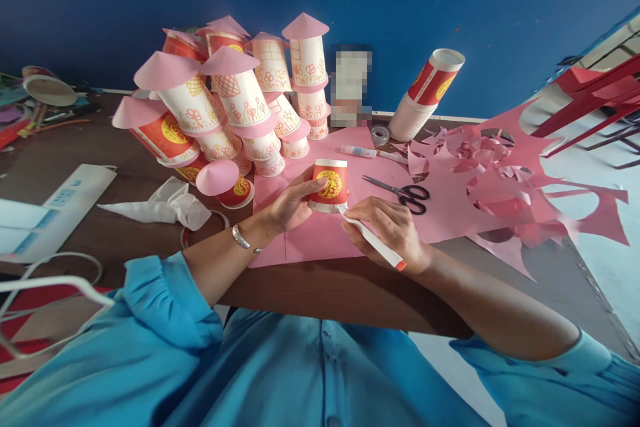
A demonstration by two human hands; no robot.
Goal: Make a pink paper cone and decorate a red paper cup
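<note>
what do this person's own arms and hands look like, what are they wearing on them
The left sleeve and right sleeve are loose, bright blue and gathered at the cuffs, leaving the forearms bare. A silver bangle sits on the left wrist. The left hand and right hand are ungloved.

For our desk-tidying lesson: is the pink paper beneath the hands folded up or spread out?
Spread out: the pink paper lies broad across the table, beneath the left hand and right hand, with scissors on it.

The cup (334, 181) looks smooth paper, the marker (377, 245) plastic, the bracelet (240, 237) shiny metal.
</note>
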